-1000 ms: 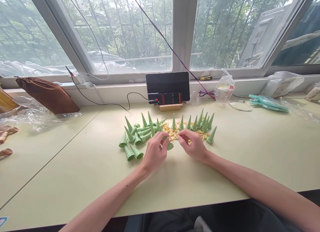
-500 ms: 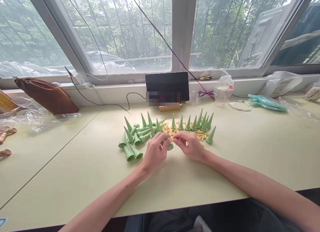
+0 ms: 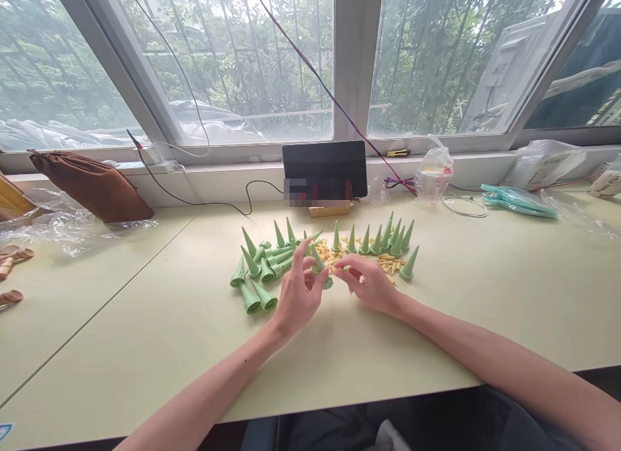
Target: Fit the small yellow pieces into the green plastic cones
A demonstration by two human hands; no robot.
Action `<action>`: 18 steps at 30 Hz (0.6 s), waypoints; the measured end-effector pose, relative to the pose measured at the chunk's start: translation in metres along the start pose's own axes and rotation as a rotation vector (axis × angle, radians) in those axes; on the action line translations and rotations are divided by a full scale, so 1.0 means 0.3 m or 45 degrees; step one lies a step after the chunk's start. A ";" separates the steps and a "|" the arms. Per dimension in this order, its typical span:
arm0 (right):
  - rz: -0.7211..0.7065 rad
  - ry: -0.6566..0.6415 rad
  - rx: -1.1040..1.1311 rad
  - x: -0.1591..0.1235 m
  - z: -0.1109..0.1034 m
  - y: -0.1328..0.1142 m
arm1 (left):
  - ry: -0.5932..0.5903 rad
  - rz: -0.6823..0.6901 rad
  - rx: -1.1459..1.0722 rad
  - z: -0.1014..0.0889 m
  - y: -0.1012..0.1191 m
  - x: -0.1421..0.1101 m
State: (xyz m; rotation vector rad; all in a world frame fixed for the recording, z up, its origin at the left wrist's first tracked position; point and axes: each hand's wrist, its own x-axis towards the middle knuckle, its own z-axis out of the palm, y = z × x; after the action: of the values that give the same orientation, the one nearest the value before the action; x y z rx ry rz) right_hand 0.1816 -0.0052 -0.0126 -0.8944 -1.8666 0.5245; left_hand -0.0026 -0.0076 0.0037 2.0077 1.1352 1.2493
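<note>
Several green plastic cones [image 3: 264, 263] lie in a heap at the left of the pale green table [image 3: 436, 321]; others stand upright in a row [image 3: 388, 241] behind. Small yellow pieces [image 3: 339, 255] are scattered between them. My left hand [image 3: 298, 292] holds one green cone [image 3: 321, 268] between thumb and fingers, its other fingers raised. My right hand [image 3: 371, 283] is pinched on a small yellow piece right beside the open end of that cone.
A dark tablet [image 3: 324, 169] on a wooden stand leans at the window sill, with a cable running left. A brown pouch [image 3: 90, 186] lies far left, plastic bags [image 3: 436, 166] and a teal object [image 3: 519, 202] far right. Wooden pieces [image 3: 12, 296] sit at the left edge.
My left hand has lifted and tilted the green cone, with its fingers spread upward. My right hand has moved left toward the cone with the yellow piece.
</note>
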 end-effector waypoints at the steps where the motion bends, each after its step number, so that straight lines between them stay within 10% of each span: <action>1: 0.002 0.001 -0.004 0.000 0.001 0.001 | -0.036 -0.004 0.018 -0.002 0.000 0.001; 18: 0.085 -0.020 -0.043 0.001 0.004 0.023 | -0.276 0.035 0.109 0.005 -0.004 -0.006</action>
State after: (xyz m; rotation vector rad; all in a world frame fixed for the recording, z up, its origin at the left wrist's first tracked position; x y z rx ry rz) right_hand 0.1827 -0.0004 -0.0176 -0.9803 -1.8700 0.5439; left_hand -0.0023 -0.0085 0.0013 2.1678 1.0748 0.9823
